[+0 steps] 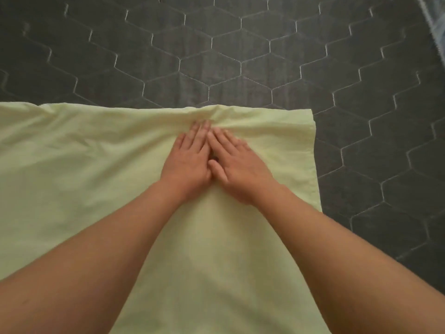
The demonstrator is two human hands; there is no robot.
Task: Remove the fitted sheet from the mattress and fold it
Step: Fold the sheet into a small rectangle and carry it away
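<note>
Left hand (190, 160) and right hand (237, 165) press flat on sheet (72, 169).

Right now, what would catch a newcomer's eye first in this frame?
Two bare hands, the left hand and right hand, lie flat side by side, pressing on a pale yellow sheet near its far edge, at the centre. The sheet lies spread over a dark grey mattress quilted in a hexagon pattern, which shows bare beyond and to the right.
</note>
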